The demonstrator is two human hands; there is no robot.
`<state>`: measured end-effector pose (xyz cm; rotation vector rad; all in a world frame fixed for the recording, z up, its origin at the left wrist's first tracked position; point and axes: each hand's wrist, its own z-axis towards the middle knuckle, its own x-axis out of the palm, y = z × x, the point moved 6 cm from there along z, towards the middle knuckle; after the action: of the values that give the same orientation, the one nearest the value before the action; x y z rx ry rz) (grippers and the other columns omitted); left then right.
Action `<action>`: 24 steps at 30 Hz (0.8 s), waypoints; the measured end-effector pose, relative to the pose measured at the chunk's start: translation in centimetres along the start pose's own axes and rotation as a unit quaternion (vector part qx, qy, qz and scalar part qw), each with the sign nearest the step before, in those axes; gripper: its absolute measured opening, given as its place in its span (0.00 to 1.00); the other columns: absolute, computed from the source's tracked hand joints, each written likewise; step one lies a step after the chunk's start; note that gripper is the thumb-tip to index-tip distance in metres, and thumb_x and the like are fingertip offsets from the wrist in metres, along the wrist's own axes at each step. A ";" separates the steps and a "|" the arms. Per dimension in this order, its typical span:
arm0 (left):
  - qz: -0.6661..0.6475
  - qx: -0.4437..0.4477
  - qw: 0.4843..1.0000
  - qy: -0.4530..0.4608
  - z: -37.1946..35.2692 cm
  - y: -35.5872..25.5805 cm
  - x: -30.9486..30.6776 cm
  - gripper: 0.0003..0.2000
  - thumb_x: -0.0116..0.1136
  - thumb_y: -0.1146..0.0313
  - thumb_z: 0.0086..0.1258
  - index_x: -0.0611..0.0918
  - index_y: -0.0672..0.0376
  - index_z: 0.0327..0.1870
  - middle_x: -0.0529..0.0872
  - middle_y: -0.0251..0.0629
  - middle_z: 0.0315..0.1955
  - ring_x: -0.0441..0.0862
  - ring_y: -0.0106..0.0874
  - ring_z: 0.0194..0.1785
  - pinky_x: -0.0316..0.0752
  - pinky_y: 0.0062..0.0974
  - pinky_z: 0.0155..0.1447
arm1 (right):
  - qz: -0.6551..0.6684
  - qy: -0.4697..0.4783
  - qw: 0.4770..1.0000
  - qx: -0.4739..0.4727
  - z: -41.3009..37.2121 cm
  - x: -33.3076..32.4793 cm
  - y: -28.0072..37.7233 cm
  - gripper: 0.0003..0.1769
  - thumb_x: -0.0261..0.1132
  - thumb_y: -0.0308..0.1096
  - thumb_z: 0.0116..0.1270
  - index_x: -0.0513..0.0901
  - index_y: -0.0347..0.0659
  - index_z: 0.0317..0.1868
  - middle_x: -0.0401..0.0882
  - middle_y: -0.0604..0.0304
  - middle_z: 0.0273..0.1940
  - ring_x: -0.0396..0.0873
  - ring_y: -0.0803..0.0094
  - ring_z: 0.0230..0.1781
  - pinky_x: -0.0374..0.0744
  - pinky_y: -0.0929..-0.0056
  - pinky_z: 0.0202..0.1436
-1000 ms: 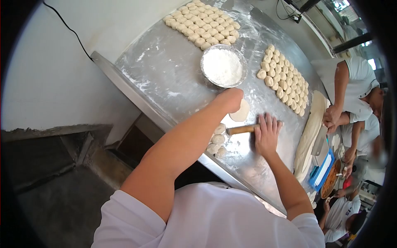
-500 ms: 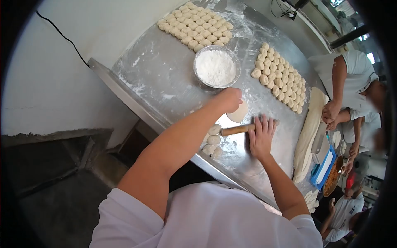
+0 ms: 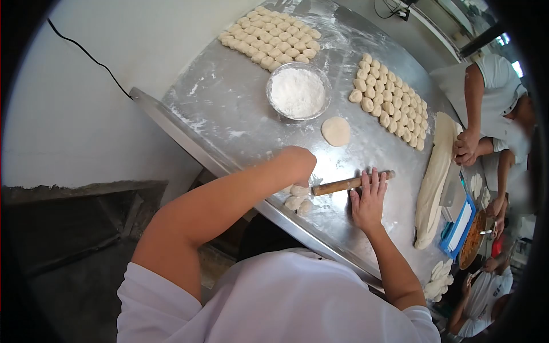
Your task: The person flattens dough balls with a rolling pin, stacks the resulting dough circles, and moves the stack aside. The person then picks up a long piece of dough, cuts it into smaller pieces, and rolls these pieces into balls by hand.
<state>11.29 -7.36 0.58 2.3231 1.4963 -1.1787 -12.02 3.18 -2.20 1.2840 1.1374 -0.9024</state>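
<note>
Two hands: the left hand (image 3: 299,164) is curled at the near dough pieces (image 3: 297,203), its fingertips hidden, so whether they are closed on one I cannot tell. The right hand (image 3: 369,208) lies with its fingers extended across the rolling pin (image 3: 334,186), towards its right end, and is not wrapped round it.
Near dough pieces: a small cluster by the table (image 3: 220,123) edge; likely soft, light and a little tacky, best lifted singly with loose fingertips, since a hard pinch would dent them.
Rolling pin: on the table between the hands, its left end close to the cluster; rigid, probably light, and apt to roll off sideways. Flat fingers suit rolling; for lifting, close the hand around its middle.
Flat dough round (image 3: 335,131): beyond the pin, touching neither hand; thin, floppy and easily stretched or torn, so slide fingers under the rim and support it broadly.
Long dough roll (image 3: 432,188): over to the right; heavy for dough and saggy, needing both palms beneath.
Flour bowl (image 3: 327,104): past the round; steady it by the sides, as loose flour could spill.
Dough balls (image 3: 389,106): two close-set groups farther out; soft, and liable to stick to neighbours.
Co-worker's hands (image 3: 468,147): at the roll's far end.
</note>
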 end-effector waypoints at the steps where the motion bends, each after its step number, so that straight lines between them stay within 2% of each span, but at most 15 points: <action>1: -0.013 0.000 0.999 -0.029 0.4 0.1 0.1 0.21 0.76 0.51 0.67 0.91 0.62 0.46 0.92 0.52 0.48 0.90 0.49 0.55 0.85 0.44 0.58 | 0.001 0.002 1.000 0.002 0.1 0.0 0.1 0.37 0.63 0.44 0.80 0.65 0.41 0.82 0.51 0.37 0.85 0.43 0.27 0.86 0.48 0.28 0.85; 3: -0.040 0.002 0.995 -0.088 1.5 0.0 0.0 0.21 0.76 0.51 0.66 0.91 0.62 0.45 0.92 0.52 0.49 0.90 0.49 0.55 0.85 0.46 0.57 | -0.001 0.001 1.000 0.005 0.2 0.0 0.1 0.37 0.63 0.45 0.79 0.65 0.40 0.82 0.51 0.37 0.85 0.43 0.27 0.86 0.49 0.28 0.85; 6: -0.116 0.021 0.962 -0.248 3.3 1.2 -1.6 0.20 0.72 0.50 0.70 0.91 0.61 0.45 0.93 0.52 0.46 0.90 0.51 0.52 0.84 0.49 0.54 | -0.001 -0.005 1.000 0.001 0.4 0.1 0.2 0.37 0.63 0.45 0.79 0.65 0.39 0.82 0.52 0.36 0.85 0.43 0.26 0.86 0.49 0.28 0.85; 9: -0.166 -0.017 0.966 -0.197 5.1 1.7 -2.2 0.20 0.64 0.49 0.77 0.90 0.60 0.45 0.92 0.52 0.40 0.90 0.53 0.47 0.83 0.51 0.53 | 0.001 -0.014 1.000 -0.004 0.4 0.1 0.2 0.37 0.63 0.45 0.79 0.65 0.38 0.82 0.52 0.36 0.85 0.44 0.26 0.85 0.49 0.28 0.85; 12: -0.151 -0.033 0.952 -0.265 6.0 0.5 -2.1 0.22 0.54 0.48 0.84 0.89 0.60 0.45 0.92 0.53 0.37 0.91 0.53 0.44 0.84 0.51 0.52 | 0.004 -0.018 1.000 -0.003 0.4 0.0 0.4 0.38 0.64 0.43 0.78 0.65 0.37 0.82 0.52 0.36 0.85 0.44 0.25 0.85 0.50 0.29 0.85; 15: -0.107 0.007 0.956 -0.271 7.1 -1.2 -2.0 0.23 0.49 0.49 0.86 0.88 0.60 0.45 0.92 0.52 0.38 0.91 0.52 0.43 0.84 0.51 0.51 | 0.007 -0.014 1.000 0.005 0.5 -0.1 0.7 0.38 0.65 0.41 0.77 0.65 0.35 0.82 0.52 0.35 0.85 0.43 0.24 0.85 0.50 0.31 0.86; 18: -0.024 0.079 0.963 -0.256 8.5 -2.6 -2.6 0.23 0.47 0.49 0.87 0.87 0.60 0.47 0.92 0.50 0.41 0.91 0.50 0.45 0.84 0.49 0.52 | 0.016 -0.019 1.000 0.008 0.5 -0.2 0.5 0.37 0.64 0.41 0.78 0.65 0.35 0.81 0.52 0.35 0.84 0.43 0.25 0.85 0.50 0.30 0.85; 21: -0.021 0.070 0.965 -0.251 8.7 -2.5 -2.7 0.23 0.51 0.46 0.85 0.87 0.60 0.48 0.91 0.49 0.44 0.91 0.51 0.47 0.84 0.49 0.54 | 0.016 -0.008 1.000 0.005 0.1 -0.3 0.3 0.37 0.63 0.44 0.79 0.65 0.38 0.82 0.53 0.34 0.84 0.44 0.24 0.85 0.48 0.26 0.84; 24: -0.123 0.001 0.947 -0.296 6.5 -1.0 -3.1 0.21 0.63 0.49 0.78 0.87 0.61 0.51 0.91 0.49 0.46 0.90 0.53 0.48 0.84 0.49 0.55 | 0.006 -0.001 1.000 -0.002 -0.3 -0.5 0.0 0.36 0.63 0.44 0.79 0.66 0.38 0.81 0.54 0.34 0.83 0.45 0.25 0.85 0.48 0.27 0.85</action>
<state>6.37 -12.29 -1.51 1.5793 1.5538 -1.7356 -12.16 3.43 -1.68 1.2850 1.1280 -0.8932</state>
